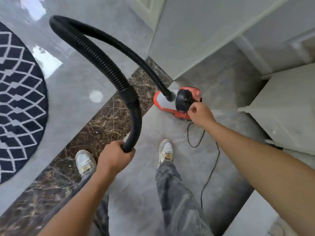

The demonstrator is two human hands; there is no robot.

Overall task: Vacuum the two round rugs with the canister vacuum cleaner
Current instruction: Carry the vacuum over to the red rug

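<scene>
The left hand (115,156) has its grip wrapped round the smooth curved tube (135,121) ending the ribbed black hose (95,53), which arcs to the red plastic canister vacuum (184,99) on the glossy grey floor (71,92). The right hand (201,114) is curled at the vacuum's rear; I cannot tell whether its grip holds anything. The round, dark, diamond-latticed rug (18,99) lies well to the left.

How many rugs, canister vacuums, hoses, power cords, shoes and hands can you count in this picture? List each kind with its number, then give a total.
round rug: 1
canister vacuum: 1
hose: 1
power cord: 1
left shoe, right shoe: 2
left hand, right hand: 2
Total: 8
</scene>
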